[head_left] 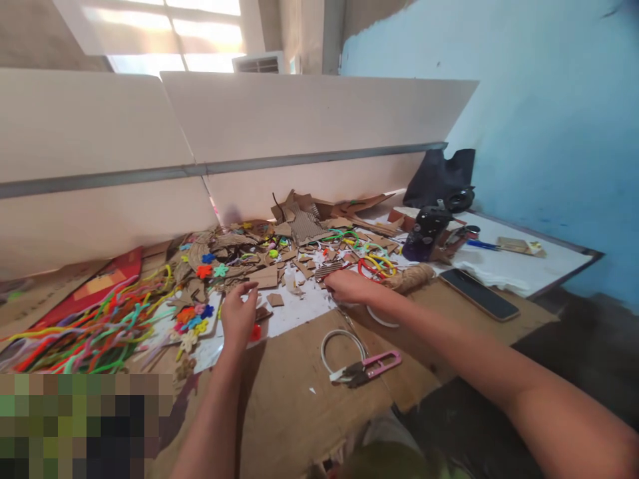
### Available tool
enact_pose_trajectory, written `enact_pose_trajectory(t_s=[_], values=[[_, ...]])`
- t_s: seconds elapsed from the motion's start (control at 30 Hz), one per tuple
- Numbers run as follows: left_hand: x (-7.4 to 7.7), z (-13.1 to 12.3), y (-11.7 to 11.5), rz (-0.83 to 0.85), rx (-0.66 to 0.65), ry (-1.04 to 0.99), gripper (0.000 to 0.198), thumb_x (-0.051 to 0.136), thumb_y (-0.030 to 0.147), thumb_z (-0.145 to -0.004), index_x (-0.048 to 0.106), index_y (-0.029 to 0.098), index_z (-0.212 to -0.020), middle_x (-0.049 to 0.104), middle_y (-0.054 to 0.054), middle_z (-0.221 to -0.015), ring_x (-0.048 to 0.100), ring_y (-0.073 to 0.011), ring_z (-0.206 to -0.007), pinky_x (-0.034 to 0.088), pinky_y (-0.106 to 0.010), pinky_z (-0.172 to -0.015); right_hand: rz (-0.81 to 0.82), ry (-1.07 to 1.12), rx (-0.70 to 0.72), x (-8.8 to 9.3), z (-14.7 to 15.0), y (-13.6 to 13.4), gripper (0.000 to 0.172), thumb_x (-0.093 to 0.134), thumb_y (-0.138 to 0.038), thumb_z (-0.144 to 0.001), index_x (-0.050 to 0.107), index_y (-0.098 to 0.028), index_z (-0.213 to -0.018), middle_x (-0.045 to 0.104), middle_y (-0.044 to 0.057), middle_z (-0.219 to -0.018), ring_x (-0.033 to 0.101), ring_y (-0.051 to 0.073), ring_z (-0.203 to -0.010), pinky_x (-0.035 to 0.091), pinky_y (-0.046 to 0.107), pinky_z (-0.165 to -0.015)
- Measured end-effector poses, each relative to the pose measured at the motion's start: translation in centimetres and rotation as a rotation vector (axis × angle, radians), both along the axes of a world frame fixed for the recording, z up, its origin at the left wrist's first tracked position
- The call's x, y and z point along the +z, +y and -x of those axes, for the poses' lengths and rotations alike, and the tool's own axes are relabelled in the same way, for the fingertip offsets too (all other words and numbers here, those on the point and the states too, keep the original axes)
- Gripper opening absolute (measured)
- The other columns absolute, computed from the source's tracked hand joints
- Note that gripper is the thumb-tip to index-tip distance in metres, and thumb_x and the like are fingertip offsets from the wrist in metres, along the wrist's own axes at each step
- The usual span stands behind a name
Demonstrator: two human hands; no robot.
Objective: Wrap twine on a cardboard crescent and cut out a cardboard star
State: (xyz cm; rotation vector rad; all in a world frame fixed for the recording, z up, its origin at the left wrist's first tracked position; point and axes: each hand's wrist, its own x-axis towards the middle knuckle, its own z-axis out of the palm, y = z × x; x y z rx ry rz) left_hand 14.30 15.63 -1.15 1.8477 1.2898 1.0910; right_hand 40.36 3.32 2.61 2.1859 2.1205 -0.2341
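Note:
My left hand (238, 314) hovers at the near side of the craft scraps, its fingers loosely bent and apart, with nothing visible in them. Beside it are a small cardboard square (275, 300) and a red piece (255, 332). My right hand (345, 287) reaches across to the scrap pile with its fingers closed. Right at its fingertips is a small striped piece of corrugated cardboard (328, 269); whether it is gripped I cannot tell. Between the hands stands a small whitish bottle (290, 280). Pink-handled thread snips (382, 362) lie nearer me, touching a white ring (342, 334).
Colourful pipe cleaners (94, 329) and felt-like flowers (192, 320) spread at left. A twine roll (412, 278), a phone (479, 294) and a dark cup-like container (426, 233) stand or lie at right. White panels (309, 113) rise behind. Another person shows partly, blurred, at lower left.

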Motion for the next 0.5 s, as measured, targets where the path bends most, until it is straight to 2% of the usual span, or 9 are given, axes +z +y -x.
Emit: enact_pose_trajectory(t_s=[0.33,0.5], values=[[-0.6,-0.3,0.2,0.026,-0.009,-0.017,0.027,0.061,0.033,-0.089,0.078,0.021,-0.106,0.079,-0.008,-0.106,0.073,-0.0213,-0.081,0.06,-0.035,-0.077,0.006,0.057,-0.026,1.2,-1.2,-0.7,0.025,0.06,-0.01,-0.084,0.077,-0.013,-0.102,0.079,0.011,-0.1,0.069,0.022,-0.087,0.037,0.026,-0.065],[-0.3,-0.1,0.2,-0.001,-0.008,0.007,0.028,0.06,0.032,-0.086,0.079,0.021,-0.103,0.08,-0.008,-0.105,0.073,-0.0257,-0.092,0.057,-0.039,-0.086,0.04,0.074,-0.004,1.2,-0.9,-0.9,0.024,0.064,-0.014,-0.083,0.078,-0.014,-0.103,0.079,0.01,-0.099,0.069,0.021,-0.084,0.036,0.025,-0.062]])
